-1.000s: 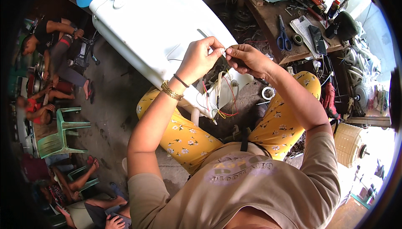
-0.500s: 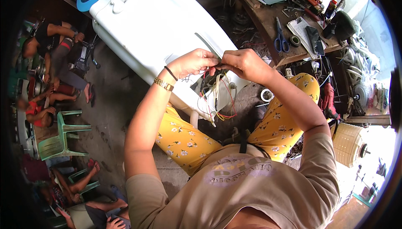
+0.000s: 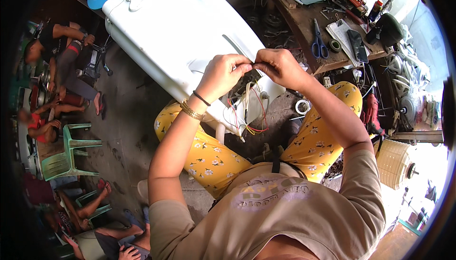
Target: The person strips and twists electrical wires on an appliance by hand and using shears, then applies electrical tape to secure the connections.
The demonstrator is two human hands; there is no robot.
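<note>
A large white appliance body with a blue end, which looks like a washing machine (image 3: 175,32), lies on its side in front of me. My left hand (image 3: 224,73) and my right hand (image 3: 279,68) meet over its near right end, fingertips pinched together. Between them is a small dark bit, too small and covered to name. Just below hang loose wires (image 3: 250,129), red, yellow, black and whitish, out of the opened base. A pale bundle (image 3: 247,99) of leads rises among them, near a rounded white part.
On the right, a wooden bench (image 3: 304,27) carries scissors (image 3: 319,43), a tape roll (image 3: 335,46), a clipboard and a phone (image 3: 357,46). A red drill (image 3: 373,115) hangs beside it. A white roll (image 3: 302,107) lies by my knee. Green chairs (image 3: 71,153) and seated people are at left.
My left hand has shifted slightly right and turned, its forearm swinging inward. The red wire seen by my fingertips before no longer shows there. My right hand has risen slightly, still pinching.
</note>
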